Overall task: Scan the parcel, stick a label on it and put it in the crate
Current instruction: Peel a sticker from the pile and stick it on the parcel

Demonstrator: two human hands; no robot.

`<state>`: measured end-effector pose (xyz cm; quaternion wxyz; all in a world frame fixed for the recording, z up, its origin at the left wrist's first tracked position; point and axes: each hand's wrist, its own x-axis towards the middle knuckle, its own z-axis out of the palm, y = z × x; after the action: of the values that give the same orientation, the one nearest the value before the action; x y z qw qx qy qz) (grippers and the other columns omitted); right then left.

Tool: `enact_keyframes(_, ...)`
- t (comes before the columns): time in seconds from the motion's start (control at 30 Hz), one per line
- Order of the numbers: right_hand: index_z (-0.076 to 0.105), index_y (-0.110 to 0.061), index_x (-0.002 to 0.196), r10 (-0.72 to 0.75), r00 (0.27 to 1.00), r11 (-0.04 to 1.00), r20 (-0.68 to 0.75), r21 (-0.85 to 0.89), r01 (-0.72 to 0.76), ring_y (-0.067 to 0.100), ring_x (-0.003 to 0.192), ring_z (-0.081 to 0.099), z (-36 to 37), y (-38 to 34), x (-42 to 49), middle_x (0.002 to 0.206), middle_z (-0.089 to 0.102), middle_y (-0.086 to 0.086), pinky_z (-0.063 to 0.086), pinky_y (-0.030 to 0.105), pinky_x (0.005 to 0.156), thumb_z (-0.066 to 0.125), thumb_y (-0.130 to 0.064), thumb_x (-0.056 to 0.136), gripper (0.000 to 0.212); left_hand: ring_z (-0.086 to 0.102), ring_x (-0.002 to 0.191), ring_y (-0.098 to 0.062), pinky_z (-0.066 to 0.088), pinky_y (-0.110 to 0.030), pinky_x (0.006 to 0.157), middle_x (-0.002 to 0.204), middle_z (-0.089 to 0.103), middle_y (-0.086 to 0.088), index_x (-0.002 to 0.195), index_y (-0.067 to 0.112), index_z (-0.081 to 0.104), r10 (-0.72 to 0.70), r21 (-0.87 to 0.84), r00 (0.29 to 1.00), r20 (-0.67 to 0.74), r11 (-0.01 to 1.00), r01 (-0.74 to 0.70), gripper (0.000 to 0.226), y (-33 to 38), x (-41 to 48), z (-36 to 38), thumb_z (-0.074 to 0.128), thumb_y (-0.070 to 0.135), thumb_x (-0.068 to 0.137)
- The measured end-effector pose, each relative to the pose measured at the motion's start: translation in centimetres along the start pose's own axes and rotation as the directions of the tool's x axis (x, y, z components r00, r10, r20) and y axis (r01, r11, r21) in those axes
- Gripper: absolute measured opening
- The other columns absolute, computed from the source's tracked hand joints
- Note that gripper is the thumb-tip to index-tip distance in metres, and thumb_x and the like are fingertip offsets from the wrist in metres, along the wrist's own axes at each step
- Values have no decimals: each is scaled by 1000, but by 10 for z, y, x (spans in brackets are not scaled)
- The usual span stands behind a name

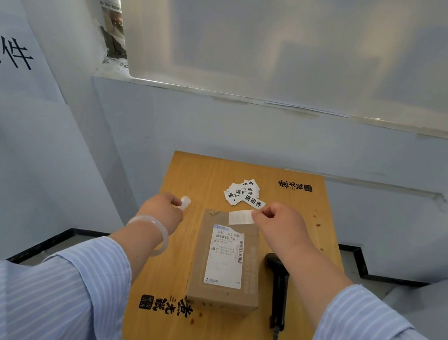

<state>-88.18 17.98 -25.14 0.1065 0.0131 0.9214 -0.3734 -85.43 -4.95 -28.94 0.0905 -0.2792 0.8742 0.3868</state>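
A brown cardboard parcel [252, 266] lies on the wooden table [167, 323], its white shipping label facing up. My right hand [279, 223] pinches a white label [240, 218] by its right end, holding it over the parcel's far edge. Left of the parcel, my left hand [164, 207] is closed on a small curled piece of white backing paper [185, 203]. A black handheld scanner [276, 291] rests on the table right of the parcel, cable trailing off the front edge. No crate is in view.
A loose pile of printed black-and-white labels [242, 193] lies on the table beyond the parcel. Pale walls close in on the left and back. A window ledge [258, 101] runs above the table.
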Motion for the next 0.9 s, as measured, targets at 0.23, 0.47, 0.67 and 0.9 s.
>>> enact_keyframes(0.23, 67, -15, 86, -1, 1000, 1000, 0, 4, 1, 14, 77, 62, 1, -1, 3, 87, 68, -1, 48, 28, 62, 57, -30, 90, 18, 68, 78, -19, 55, -36, 71, 82, 72, 1, 79, 20, 59, -14, 13, 998, -56, 1000, 15, 14, -8, 6, -9, 65, 30, 87)
enact_keyframes(0.47, 67, -16, 85, 8, 1000, 1000, -5, 16, -8, 11, 73, 59, 6, -4, 5, 83, 66, -4, 46, 26, 61, 57, -29, 88, 17, 66, 83, -10, 47, -21, 61, 91, 69, 6, 103, 27, 66, 211, -162, 971, 115, 968, -191, 13, 25, -19, 10, 64, 30, 90)
enact_keyframes(0.67, 67, -20, 77, -44, 998, 998, 37, 56, 42, 9, 73, 58, 14, -9, 5, 77, 64, -8, 42, 22, 58, 62, -31, 87, 16, 68, 84, -11, 56, -32, 78, 90, 73, 3, 92, 33, 68, 288, -330, 931, 223, 921, -206, 8, 52, -36, 34, 61, 31, 92)
enact_keyframes(0.9, 73, -15, 92, -55, 996, 987, 77, 157, 42, 24, 82, 67, 12, -3, 6, 87, 72, 6, 52, 36, 75, 49, -46, 94, 39, 68, 80, -11, 56, -33, 78, 95, 73, -2, 97, 15, 71, 144, -566, 944, 296, 823, 52, 24, 54, -30, 36, 61, 37, 92)
